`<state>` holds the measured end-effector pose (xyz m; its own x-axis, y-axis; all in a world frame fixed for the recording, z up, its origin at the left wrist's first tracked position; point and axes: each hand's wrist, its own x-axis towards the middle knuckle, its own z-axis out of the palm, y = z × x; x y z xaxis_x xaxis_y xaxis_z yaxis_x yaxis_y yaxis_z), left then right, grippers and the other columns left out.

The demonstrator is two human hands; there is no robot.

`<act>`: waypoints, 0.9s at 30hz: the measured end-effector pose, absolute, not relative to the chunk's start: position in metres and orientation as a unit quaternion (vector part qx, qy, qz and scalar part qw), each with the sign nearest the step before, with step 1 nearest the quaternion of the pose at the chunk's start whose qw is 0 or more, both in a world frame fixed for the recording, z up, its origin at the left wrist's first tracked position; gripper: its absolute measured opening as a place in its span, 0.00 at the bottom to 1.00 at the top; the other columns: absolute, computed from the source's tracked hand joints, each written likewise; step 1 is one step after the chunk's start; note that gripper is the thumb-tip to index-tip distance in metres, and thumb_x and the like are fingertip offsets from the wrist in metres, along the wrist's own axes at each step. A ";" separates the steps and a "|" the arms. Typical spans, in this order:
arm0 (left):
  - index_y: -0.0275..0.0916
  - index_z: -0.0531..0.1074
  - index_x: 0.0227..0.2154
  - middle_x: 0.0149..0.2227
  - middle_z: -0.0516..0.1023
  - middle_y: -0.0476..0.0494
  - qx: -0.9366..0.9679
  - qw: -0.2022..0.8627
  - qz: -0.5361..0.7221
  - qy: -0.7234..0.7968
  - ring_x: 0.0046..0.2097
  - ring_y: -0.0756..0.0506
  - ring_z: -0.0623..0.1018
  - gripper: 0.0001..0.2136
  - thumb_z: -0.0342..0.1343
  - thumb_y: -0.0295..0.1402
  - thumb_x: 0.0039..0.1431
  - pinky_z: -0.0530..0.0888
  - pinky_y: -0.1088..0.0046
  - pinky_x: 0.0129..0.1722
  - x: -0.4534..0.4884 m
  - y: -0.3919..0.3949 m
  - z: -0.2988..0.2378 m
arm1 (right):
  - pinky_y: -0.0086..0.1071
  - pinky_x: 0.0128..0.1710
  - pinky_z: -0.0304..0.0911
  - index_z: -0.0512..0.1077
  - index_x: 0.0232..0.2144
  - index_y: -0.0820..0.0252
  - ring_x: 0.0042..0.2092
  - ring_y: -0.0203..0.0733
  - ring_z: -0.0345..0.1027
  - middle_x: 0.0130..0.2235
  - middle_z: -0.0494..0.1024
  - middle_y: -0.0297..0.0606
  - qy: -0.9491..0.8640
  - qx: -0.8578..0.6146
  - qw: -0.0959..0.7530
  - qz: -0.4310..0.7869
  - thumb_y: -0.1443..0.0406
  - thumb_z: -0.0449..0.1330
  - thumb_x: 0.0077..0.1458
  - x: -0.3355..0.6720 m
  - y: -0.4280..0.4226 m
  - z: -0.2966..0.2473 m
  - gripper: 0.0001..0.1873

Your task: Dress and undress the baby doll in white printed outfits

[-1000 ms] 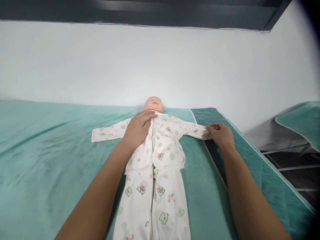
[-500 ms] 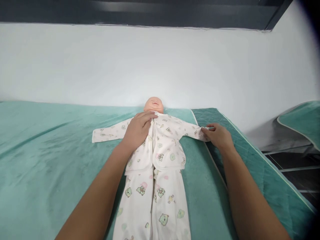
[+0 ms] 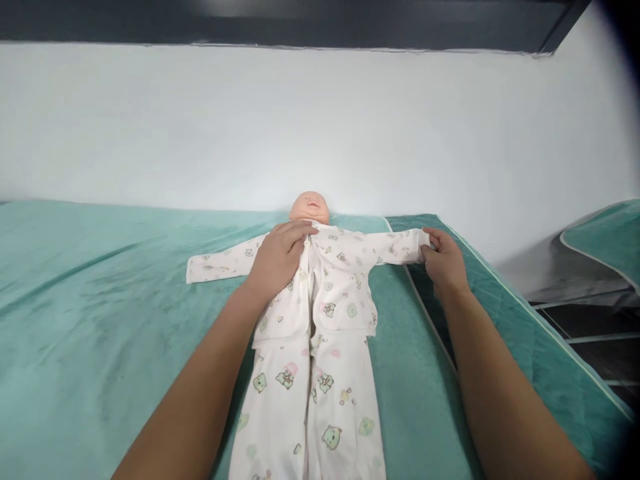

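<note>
A baby doll (image 3: 310, 208) lies face up, dressed in a white printed baby jacket (image 3: 345, 287) and matching printed pants (image 3: 345, 400). My left hand (image 3: 283, 257) rests flat on the jacket's chest, just below the doll's chin, with its fingers stretched out. Out to the right, my right hand (image 3: 443, 257) pinches the cuff of the jacket sleeve (image 3: 400, 247), which is drawn straight. The other sleeve (image 3: 220, 265) lies spread to the left, untouched. Below the chest, the jacket's front edges lie slightly apart. No doll hands show at either cuff.
Under the doll spreads a light green blanket (image 3: 100, 347). At the right lies a darker quilted mat (image 3: 520, 340) with a pale edge. A white wall (image 3: 200, 127) rises behind, below a dark panel (image 3: 300, 27). Another green cloth (image 3: 610, 233) and metal bars (image 3: 600, 339) are at far right.
My right hand has moved slightly up and right, pulling the sleeve from a drooping slant to nearly level and straight. My left hand stays on the chest.
</note>
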<state>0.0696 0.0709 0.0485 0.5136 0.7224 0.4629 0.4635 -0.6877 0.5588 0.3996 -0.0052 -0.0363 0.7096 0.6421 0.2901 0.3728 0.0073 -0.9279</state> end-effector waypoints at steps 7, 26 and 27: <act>0.47 0.76 0.46 0.57 0.75 0.53 0.853 0.175 0.346 0.349 0.59 0.46 0.71 0.18 0.42 0.27 0.65 0.67 0.60 0.60 0.070 0.072 0.048 | 0.42 0.52 0.66 0.68 0.53 0.60 0.50 0.47 0.72 0.51 0.77 0.47 -0.379 -0.755 0.532 0.065 0.71 0.57 0.45 0.410 0.001 -0.051 0.29; 0.48 0.76 0.47 0.57 0.74 0.53 0.849 0.190 0.338 0.358 0.60 0.45 0.70 0.18 0.41 0.28 0.65 0.66 0.60 0.61 0.071 0.070 0.051 | 0.49 0.65 0.51 0.64 0.60 0.56 0.66 0.49 0.55 0.64 0.65 0.46 -0.622 -0.643 0.446 0.012 0.52 0.48 0.65 0.340 -0.003 -0.017 0.26; 0.48 0.76 0.47 0.57 0.75 0.53 0.849 0.190 0.340 0.357 0.60 0.45 0.70 0.18 0.41 0.28 0.65 0.66 0.60 0.61 0.071 0.070 0.050 | 0.49 0.65 0.51 0.64 0.61 0.56 0.65 0.49 0.56 0.64 0.65 0.47 -0.641 -0.638 0.426 0.035 0.51 0.47 0.66 0.336 -0.002 -0.018 0.27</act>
<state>0.0706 0.0699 0.0504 0.5132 0.7359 0.4416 0.4778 -0.6724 0.5652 0.3357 -0.0017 -0.0184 0.1767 0.8466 0.5021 0.7872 0.1847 -0.5884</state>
